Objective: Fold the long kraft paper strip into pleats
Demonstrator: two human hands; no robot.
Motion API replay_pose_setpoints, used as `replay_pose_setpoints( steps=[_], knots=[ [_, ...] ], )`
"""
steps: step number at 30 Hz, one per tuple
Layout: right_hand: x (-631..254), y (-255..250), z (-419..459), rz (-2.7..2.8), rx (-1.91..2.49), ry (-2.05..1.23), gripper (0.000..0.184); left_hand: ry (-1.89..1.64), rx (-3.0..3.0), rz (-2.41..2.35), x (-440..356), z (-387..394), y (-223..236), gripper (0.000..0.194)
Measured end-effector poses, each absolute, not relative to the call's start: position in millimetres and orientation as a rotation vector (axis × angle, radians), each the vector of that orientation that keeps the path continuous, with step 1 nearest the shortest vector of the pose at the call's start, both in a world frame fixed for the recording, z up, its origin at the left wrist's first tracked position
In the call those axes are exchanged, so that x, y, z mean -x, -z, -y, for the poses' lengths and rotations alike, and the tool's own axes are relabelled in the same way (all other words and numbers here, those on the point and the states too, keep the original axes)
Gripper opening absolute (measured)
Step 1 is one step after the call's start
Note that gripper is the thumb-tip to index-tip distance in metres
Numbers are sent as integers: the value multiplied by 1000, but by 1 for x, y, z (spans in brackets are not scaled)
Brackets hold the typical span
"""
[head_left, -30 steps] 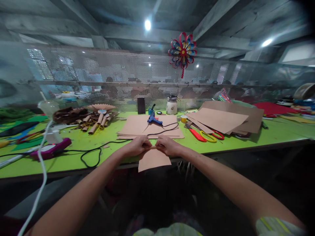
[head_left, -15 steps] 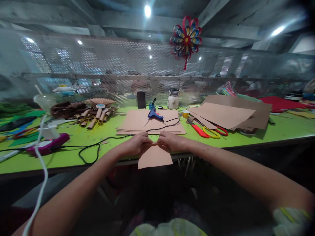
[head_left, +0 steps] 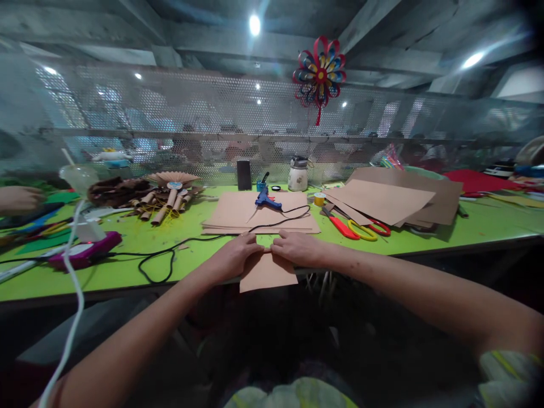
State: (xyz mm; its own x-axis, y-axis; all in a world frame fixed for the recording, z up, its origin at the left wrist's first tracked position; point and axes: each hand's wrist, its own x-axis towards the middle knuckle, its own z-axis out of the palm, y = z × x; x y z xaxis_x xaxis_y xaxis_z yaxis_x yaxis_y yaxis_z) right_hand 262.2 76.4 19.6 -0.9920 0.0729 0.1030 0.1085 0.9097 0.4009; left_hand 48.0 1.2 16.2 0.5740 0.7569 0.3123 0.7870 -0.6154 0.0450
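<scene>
A piece of brown kraft paper (head_left: pixel 268 275) hangs over the table's front edge, its far end folded or rolled into a narrow strip. My left hand (head_left: pixel 241 254) pinches the strip at its left end. At the right end my right hand (head_left: pixel 294 248) grips the same strip, fingers bent over it. The fingertips of both hands are a small gap apart. Just beyond them lies a stack of brown paper sheets (head_left: pixel 229 212), with a blue glue gun (head_left: pixel 267 199) resting on top.
Red-handled scissors (head_left: pixel 342 226) and yellow-handled scissors (head_left: pixel 363 231) lie right of the stack, beside large brown sheets (head_left: pixel 382 198). A black cord (head_left: pixel 199 238) crosses the table to a purple power strip (head_left: pixel 87 252). Rolled paper tubes (head_left: pixel 161 211) sit left. Another person's hand (head_left: pixel 19 199) shows at far left.
Both my hands keep their hold on the kraft paper, with slight finger shifts. Another person's hand has come into view at the far left. The view has tilted a little.
</scene>
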Motion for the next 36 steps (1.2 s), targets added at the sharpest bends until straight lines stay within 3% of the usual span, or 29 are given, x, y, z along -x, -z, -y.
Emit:
replay_pose_setpoints(
  steps=[9, 14, 18, 30, 36],
  knots=[
    [-261, -19, -70, 3030, 31, 854, 19, 421, 2638, 1317, -52, 11, -18, 33],
    [-259, -16, -72, 3007, 45, 919, 17, 540, 2719, 1576, -48, 2, -26, 30],
    [-262, -16, -68, 2931, 26, 970, 19, 627, 2759, 1913, -46, -19, -34, 43],
    [-279, -4, -65, 2532, 87, 899, 26, 817, 3046, 2366, -61, -13, -51, 52],
    [-280, -4, -65, 2554, 103, 754, 25, 951, 3100, 2300, -61, -10, -40, 48]
  ],
)
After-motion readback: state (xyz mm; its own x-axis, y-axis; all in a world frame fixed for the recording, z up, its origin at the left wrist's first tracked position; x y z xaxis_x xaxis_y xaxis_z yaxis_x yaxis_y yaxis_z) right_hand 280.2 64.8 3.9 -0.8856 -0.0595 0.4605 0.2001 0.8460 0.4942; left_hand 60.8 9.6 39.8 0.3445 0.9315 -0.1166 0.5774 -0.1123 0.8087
